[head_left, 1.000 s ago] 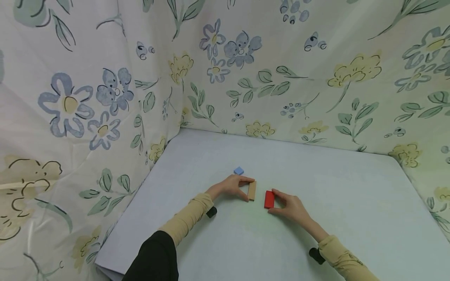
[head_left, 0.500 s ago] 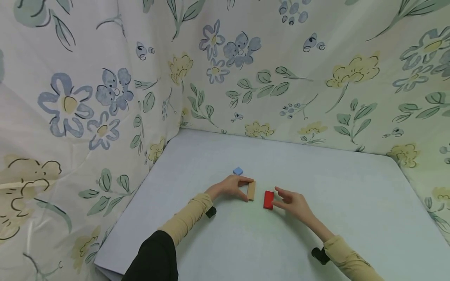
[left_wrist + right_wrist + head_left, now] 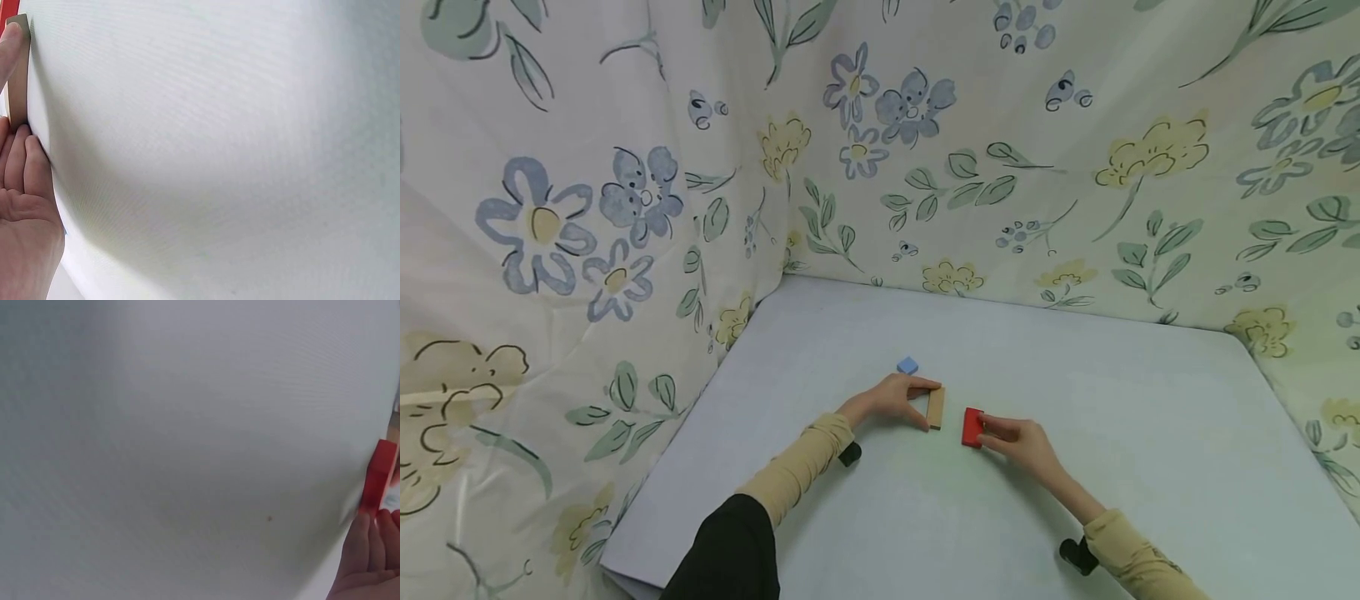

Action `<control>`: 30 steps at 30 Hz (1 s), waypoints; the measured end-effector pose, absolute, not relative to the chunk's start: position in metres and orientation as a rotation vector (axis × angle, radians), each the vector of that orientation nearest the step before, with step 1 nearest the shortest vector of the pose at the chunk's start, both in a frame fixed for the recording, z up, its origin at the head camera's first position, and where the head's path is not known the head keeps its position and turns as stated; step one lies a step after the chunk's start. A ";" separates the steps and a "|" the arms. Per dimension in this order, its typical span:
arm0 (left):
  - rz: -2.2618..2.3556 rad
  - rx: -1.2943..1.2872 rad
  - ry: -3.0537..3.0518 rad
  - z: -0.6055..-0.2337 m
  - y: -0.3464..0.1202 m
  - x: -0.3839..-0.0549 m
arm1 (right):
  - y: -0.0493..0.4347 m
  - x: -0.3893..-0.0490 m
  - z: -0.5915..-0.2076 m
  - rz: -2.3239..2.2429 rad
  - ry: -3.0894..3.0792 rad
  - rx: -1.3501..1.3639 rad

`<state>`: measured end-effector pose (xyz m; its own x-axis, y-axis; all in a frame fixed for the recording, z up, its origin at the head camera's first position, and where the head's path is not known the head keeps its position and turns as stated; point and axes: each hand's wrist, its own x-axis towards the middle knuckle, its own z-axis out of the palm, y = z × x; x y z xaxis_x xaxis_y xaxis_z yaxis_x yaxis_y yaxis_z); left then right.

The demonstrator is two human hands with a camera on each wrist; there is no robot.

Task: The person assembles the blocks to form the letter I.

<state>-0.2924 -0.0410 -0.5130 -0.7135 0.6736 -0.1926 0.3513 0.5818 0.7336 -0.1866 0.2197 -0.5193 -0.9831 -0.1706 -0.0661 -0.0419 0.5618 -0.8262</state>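
A light wooden block (image 3: 936, 407) stands on the white tabletop, its long side running away from me. My left hand (image 3: 892, 396) pinches it end to end, index finger at the far end and thumb at the near one. Just to its right is a red block (image 3: 970, 427), a narrow gap apart in the head view. My right hand (image 3: 1021, 442) touches the red block's right side with thumb and index fingertips, slightly spread. In the right wrist view, fingers (image 3: 357, 540) reach the red block's end; the thumb is hidden there.
A small blue block (image 3: 907, 365) lies beyond my left hand. The white table (image 3: 1112, 375) ends at a floral cloth (image 3: 970, 192) hanging behind it and along the left. Black wrist cameras (image 3: 851, 453) sit under both forearms.
My right hand has let go of the red block's two ends, drawn back slightly, then brought its fingertips closer together against its right side. The left hand and all blocks stay put.
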 end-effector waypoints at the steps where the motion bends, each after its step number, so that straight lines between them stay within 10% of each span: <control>1: 0.950 0.820 2.360 -0.513 -0.041 -0.292 | 0.219 -0.186 -0.521 -1.400 2.658 -0.181; 30: 0.950 0.815 2.339 -0.512 -0.040 -0.294 | 0.216 -0.184 -0.533 -1.457 2.740 -0.148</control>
<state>-0.2937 -0.0405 -0.5124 -0.7054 0.6780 -0.2066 0.3420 0.5809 0.7386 -0.1837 0.2164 -0.5329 -0.9948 -0.1006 0.0135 -0.0674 0.5558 -0.8286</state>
